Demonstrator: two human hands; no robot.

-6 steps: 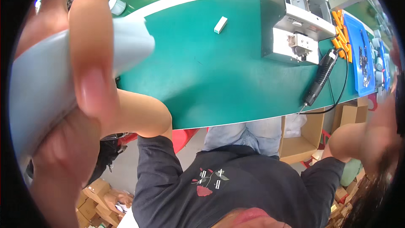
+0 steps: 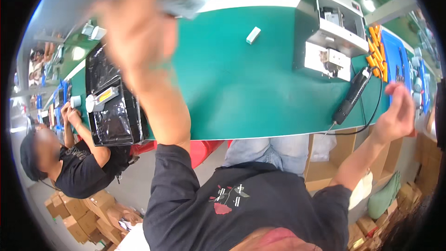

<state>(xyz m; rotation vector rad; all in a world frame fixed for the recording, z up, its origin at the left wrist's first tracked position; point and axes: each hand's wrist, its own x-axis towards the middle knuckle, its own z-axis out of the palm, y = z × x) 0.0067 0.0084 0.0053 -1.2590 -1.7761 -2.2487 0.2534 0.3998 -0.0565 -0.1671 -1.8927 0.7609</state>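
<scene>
My left hand (image 2: 141,30), smeared by motion, is raised over the left part of the bench and closed round a pale blue-grey plastic piece (image 2: 186,3). Part of that piece is hidden by the fingers. At the right, past the bench's front edge, my right hand (image 2: 397,114) is up with its fingers loosely bent and apart. Nothing shows in it. The blue tray (image 2: 395,46) lies just beyond it. A black electric screwdriver (image 2: 352,96) rests on the bench to its left, its tip by the front edge.
A small white block (image 2: 253,35) lies on the green bench (image 2: 223,93). Right of it stands a grey-white machine (image 2: 325,28), beside several orange pieces (image 2: 377,53). A black-lined bin (image 2: 111,121) holds a grey-white part (image 2: 103,98). A co-worker (image 2: 83,167) sits at the left.
My left hand has moved away from the view's left edge, up and to the right, with the plastic piece. My right hand has come down and inward from the right rim. The black-lined bin now shows.
</scene>
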